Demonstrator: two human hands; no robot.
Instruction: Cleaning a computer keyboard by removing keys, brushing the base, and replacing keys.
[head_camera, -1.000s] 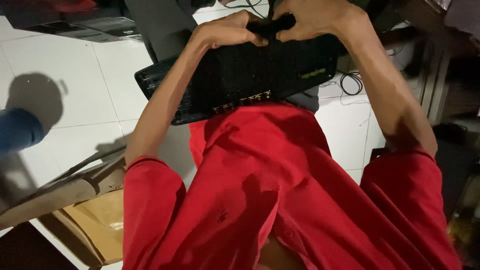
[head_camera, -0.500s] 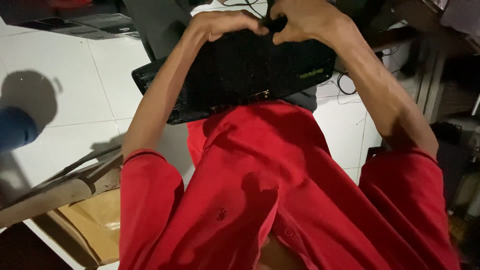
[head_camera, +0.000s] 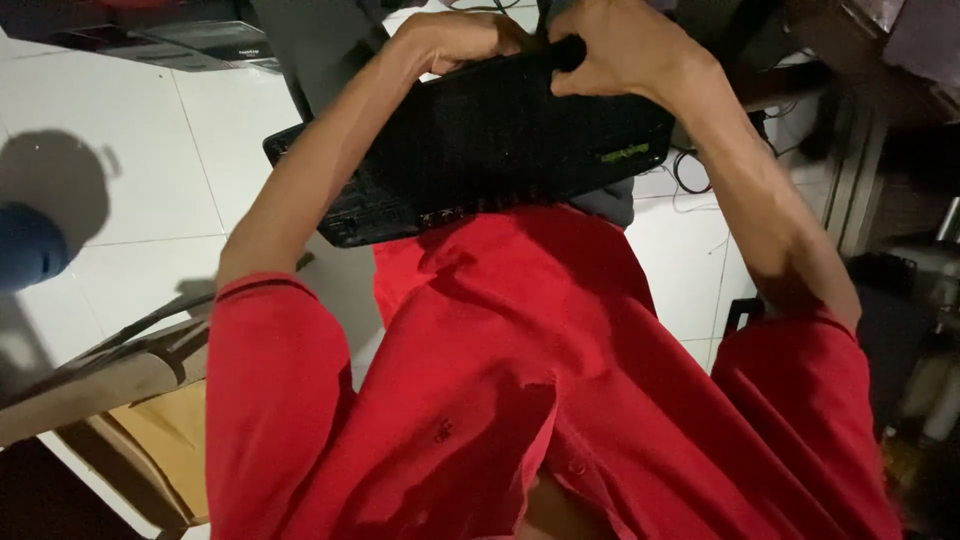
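Note:
A flat black laptop (head_camera: 500, 150), closed, rests across my lap against my red shirt (head_camera: 500, 380), with ports showing along its near edge. My left hand (head_camera: 455, 40) curls over its far edge at the top middle. My right hand (head_camera: 620, 45) grips the same far edge just to the right, fingers wrapped round a dark rounded part there. The two hands nearly touch. What the fingers do behind the edge is hidden.
White floor tiles (head_camera: 130, 140) lie to the left, with a blue rounded object (head_camera: 30, 245) at the left edge. A wooden chair frame (head_camera: 110, 390) is at lower left. Cables (head_camera: 690, 170) and dark furniture (head_camera: 900, 180) stand on the right.
The laptop and both hands have shifted slightly up and away in the view. The grip on its far edge looks the same.

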